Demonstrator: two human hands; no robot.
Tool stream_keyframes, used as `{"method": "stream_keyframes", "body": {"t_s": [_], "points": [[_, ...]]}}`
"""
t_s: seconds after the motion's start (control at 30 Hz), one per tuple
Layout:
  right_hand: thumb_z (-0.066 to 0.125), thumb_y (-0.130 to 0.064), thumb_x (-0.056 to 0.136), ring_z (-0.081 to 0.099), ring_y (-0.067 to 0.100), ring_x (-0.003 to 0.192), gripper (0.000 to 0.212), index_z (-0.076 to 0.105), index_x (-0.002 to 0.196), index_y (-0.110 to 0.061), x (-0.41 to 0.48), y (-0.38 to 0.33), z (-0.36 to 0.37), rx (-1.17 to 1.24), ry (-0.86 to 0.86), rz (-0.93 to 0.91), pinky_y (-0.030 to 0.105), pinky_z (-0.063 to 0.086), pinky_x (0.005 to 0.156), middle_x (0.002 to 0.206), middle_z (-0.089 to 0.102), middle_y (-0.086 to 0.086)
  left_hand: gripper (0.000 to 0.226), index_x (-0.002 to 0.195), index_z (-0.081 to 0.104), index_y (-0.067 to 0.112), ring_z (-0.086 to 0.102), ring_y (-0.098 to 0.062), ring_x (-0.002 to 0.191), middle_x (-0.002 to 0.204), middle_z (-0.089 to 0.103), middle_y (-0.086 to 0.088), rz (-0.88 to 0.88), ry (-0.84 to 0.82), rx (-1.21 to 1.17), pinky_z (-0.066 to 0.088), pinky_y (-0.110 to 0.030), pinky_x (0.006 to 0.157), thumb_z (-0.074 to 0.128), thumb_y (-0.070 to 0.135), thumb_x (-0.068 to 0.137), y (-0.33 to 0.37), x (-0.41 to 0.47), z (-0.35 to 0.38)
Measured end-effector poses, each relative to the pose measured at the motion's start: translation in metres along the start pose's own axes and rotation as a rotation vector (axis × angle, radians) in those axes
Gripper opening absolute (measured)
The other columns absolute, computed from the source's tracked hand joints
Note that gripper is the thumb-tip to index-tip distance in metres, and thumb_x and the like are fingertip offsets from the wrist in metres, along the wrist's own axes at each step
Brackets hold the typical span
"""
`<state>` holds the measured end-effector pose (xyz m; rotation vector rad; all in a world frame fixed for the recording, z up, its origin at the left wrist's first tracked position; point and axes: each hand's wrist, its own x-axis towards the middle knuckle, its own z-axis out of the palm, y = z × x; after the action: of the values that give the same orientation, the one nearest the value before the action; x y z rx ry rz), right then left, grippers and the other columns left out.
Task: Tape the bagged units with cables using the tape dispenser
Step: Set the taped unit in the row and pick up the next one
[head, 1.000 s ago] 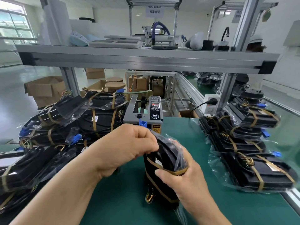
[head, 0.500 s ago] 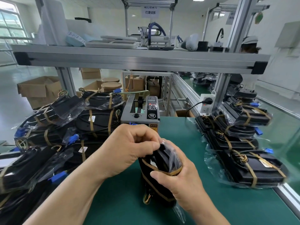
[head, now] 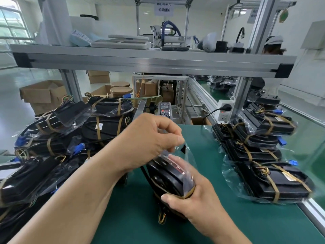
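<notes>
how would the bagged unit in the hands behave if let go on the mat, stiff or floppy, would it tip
Probably tips: the bagged unit seems to stand on edge on the green mat, gripped by the right hand. Its black body looks rigid, but the bag top the left hand pinches looks limp. Glossy film may slip.

We log a bright, even scene. Daylight comes from the window (head: 12, 27) far left and washes the floor (head: 14, 106) into pale glare. Shadows on the green worktop (head: 219, 217) are soft, deepest under the left hand (head: 147, 140). Small highlights glint on the bagged units (head: 263, 176) at right. The left hand's fingertips (head: 176, 138) and the bag film of the held unit (head: 168, 180) are motion-blurred. Wide-angle distortion bows the shelf beam (head: 154, 62) and tilts the posts near the edges.
</notes>
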<state>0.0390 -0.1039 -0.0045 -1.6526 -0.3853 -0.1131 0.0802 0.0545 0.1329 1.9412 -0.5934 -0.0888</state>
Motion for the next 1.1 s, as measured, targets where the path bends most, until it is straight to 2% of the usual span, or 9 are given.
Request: {"method": "stream_keyframes", "body": {"t_s": [0.17,0.3,0.47,0.53,0.6,0.7,0.87,1.0,1.1], "points": [[0.081,-0.013,0.068,0.068,0.003,0.111,0.073,0.059,0.123,-0.056,0.0,-0.002,-0.003,-0.02,0.077,-0.012,0.007,0.048,0.087,0.119,0.071,-0.019,0.009,0.071,0.075,0.018,0.037,-0.006,0.05,0.054,0.051,0.007,-0.096,0.092,-0.188,0.032,-0.014,0.045,0.074,0.026,0.076,-0.009,-0.023,-0.012],[0.081,-0.018,0.067,0.068,0.012,0.113,0.074,0.057,0.128,-0.053,-0.001,-0.001,0.006,-0.053,0.053,0.009,0.026,0.051,0.1,0.119,0.072,-0.012,0.013,0.069,0.075,0.014,0.034,-0.004,0.047,0.048,0.047,0.013,-0.204,0.178,-0.239,0.03,-0.014,0.043,0.071,0.018,0.08,-0.026,-0.032,0.0],[0.08,-0.014,0.069,0.068,0.012,0.113,0.074,0.057,0.127,-0.053,-0.001,-0.004,0.008,-0.034,0.045,0.001,0.017,0.05,0.096,0.119,0.073,-0.01,0.015,0.072,0.076,0.013,0.045,0.006,0.039,0.044,0.051,0.018,-0.12,0.259,-0.18,0.033,-0.003,0.044,0.072,0.014,0.086,-0.029,-0.035,0.005],[0.08,-0.013,0.069,0.067,0.013,0.117,0.074,0.058,0.129,-0.05,0.001,-0.004,0.009,-0.017,0.048,-0.013,0.022,0.05,0.1,0.123,0.071,-0.009,0.015,0.074,0.077,0.016,0.045,0.005,0.037,0.042,0.052,0.017,-0.09,0.261,-0.149,0.032,-0.004,0.042,0.071,0.017,0.088,-0.028,-0.035,0.013],[0.081,-0.013,0.07,0.065,0.015,0.121,0.075,0.057,0.131,-0.049,0.001,-0.001,0.011,0.002,0.056,-0.028,0.027,0.048,0.103,0.127,0.069,-0.008,0.015,0.076,0.077,0.019,0.047,0.005,0.037,0.042,0.054,0.017,-0.076,0.272,-0.133,0.033,-0.004,0.042,0.07,0.018,0.089,-0.027,-0.035,0.02],[0.082,-0.013,0.072,0.063,0.012,0.123,0.076,0.056,0.131,-0.052,0.0,0.002,0.009,0.015,0.056,-0.035,0.021,0.048,0.101,0.131,0.067,-0.011,0.012,0.083,0.077,0.02,0.051,0.005,0.042,0.046,0.057,0.017,-0.059,0.298,-0.177,0.038,-0.006,0.048,0.069,0.013,0.09,-0.026,-0.034,0.027],[0.09,-0.027,0.065,0.05,0.009,0.136,0.085,0.051,0.135,-0.056,-0.003,-0.004,0.003,-0.077,0.03,-0.06,0.042,0.039,0.114,0.144,0.055,-0.015,0.014,0.09,0.075,0.03,0.059,0.003,0.062,0.078,0.068,0.015,0.01,0.346,-0.089,0.049,-0.018,0.065,0.076,0.017,0.083,-0.028,-0.033,0.032],[0.086,-0.045,0.062,0.053,-0.001,0.128,0.078,0.051,0.132,-0.053,-0.003,-0.028,0.01,-0.327,0.292,-0.216,0.013,0.042,0.103,0.136,0.057,-0.024,0.02,0.088,0.074,0.036,0.059,-0.001,0.061,0.08,0.067,0.013,0.011,0.345,-0.088,0.054,-0.022,0.065,0.08,0.019,0.079,-0.033,-0.034,0.032],[0.078,-0.025,0.073,0.063,0.009,0.116,0.044,0.061,0.111,-0.041,-0.002,-0.037,0.026,-0.241,0.533,-0.298,0.023,0.051,0.097,0.117,0.066,-0.017,0.02,0.087,0.075,0.032,0.064,-0.009,0.064,0.077,0.07,0.008,0.021,0.347,-0.128,0.058,-0.032,0.07,0.08,0.014,0.079,-0.037,-0.034,0.033]]}}
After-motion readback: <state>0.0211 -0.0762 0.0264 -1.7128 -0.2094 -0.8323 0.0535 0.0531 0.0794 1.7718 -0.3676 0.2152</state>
